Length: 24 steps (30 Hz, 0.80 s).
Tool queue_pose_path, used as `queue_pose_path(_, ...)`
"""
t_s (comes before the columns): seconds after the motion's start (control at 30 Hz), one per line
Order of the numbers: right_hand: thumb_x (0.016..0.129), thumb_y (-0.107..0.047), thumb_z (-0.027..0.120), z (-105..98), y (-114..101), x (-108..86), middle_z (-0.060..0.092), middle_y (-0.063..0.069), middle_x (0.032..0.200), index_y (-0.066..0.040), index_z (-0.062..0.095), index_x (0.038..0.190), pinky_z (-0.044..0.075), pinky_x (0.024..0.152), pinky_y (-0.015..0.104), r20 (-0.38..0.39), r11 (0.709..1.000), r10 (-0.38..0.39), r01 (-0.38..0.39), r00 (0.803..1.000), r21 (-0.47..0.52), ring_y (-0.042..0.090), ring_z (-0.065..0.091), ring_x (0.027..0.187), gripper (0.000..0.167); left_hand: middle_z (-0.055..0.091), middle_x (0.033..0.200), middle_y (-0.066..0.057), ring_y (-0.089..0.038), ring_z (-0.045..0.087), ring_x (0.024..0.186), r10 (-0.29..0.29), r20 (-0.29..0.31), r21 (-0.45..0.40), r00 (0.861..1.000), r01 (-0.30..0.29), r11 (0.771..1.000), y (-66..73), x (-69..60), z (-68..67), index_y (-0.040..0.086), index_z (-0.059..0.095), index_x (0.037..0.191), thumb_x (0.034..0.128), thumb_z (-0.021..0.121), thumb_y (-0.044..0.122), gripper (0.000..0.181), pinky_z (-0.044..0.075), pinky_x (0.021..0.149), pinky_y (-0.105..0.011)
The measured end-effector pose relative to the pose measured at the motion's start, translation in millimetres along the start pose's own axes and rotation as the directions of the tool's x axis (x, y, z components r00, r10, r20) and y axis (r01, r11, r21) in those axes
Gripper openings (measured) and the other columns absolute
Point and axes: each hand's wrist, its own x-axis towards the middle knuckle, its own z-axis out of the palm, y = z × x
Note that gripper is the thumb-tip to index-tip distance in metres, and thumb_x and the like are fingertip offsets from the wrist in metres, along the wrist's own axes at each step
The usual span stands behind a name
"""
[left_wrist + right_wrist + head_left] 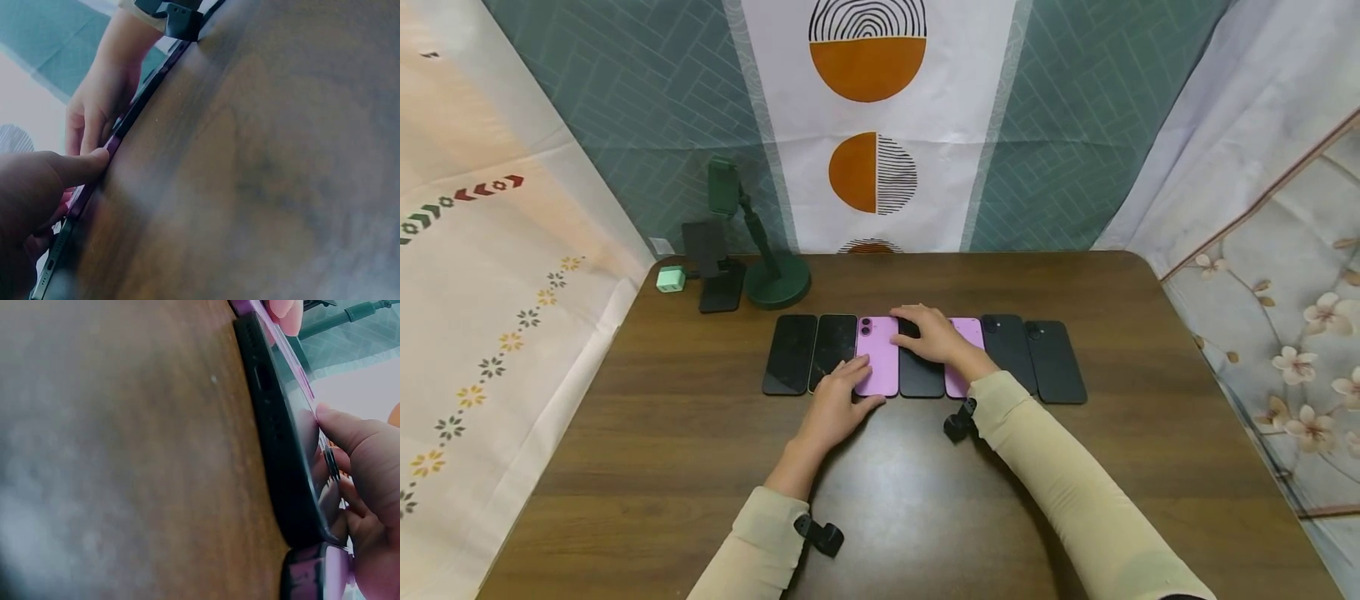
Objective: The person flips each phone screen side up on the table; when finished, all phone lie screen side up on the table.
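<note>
Several phones lie side by side in a row. My left hand [835, 408] rests at a pink phone [877, 375], fingers over its left side and thumb at its bottom edge. The left wrist view shows the thumb [90, 165] against that edge. My right hand [934, 336] lies over the upper part of a black phone [922, 377], its thumb and fingertips reaching the pink phone's upper right side. In the right wrist view, the right thumb [337, 425] touches beside the black phone [272, 437]. A second pink phone [957, 385] is partly hidden beneath the right wrist.
Two dark-faced phones, one a black phone [790, 354], lie left of the pink one; two black phones, including one at the end [1057, 362], lie right. Behind stand a green stand [777, 279], a black stand [722, 287] and a mint-green cube [671, 279] on the wooden table [700, 467].
</note>
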Motion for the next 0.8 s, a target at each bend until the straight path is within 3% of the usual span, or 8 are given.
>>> queue_pose_path(0.37,0.097,-0.026,0.071,-0.5,-3.4,-0.9,0.056,0.017,0.144,-0.002,0.056,0.143,0.026,0.121,0.049,0.000,1.000,-0.010,0.010,1.000,-0.004,0.033,0.047,0.139,0.054,0.061,0.139,-0.013,-0.029,0.055,0.133,-0.021,-0.007,0.038,1.000,0.021,0.999,3.5,2.5,0.1,0.002,0.068,0.130,0.0818,0.086,0.033,0.060,0.037,0.115,-0.046)
queue_pose_path(0.6,0.098,-0.026,0.070,-1.6,-7.0,0.0,0.055,0.018,0.146,-0.002,0.056,0.143,0.023,0.122,0.048,0.017,1.000,0.000,0.000,1.000,0.023,0.034,0.045,0.140,0.053,0.064,0.136,-0.013,-0.034,0.058,0.129,-0.042,-0.033,0.071,0.999,0.044,0.997,5.6,3.0,1.4,0.003,0.070,0.128,0.0799,0.087,0.037,0.062,0.042,0.109,-0.055)
queue_pose_path(0.8,0.096,-0.025,0.072,-0.5,-4.6,0.9,0.059,0.016,0.142,-0.005,0.061,0.139,0.024,0.122,0.049,-0.003,0.999,0.029,-0.029,1.000,0.040,0.033,0.048,0.138,0.049,0.064,0.136,-0.013,-0.029,0.059,0.129,-0.016,-0.037,0.092,0.999,0.020,0.996,6.5,2.9,4.0,0.003,0.070,0.128,0.0801,0.087,0.038,0.062,0.042,0.112,-0.048)
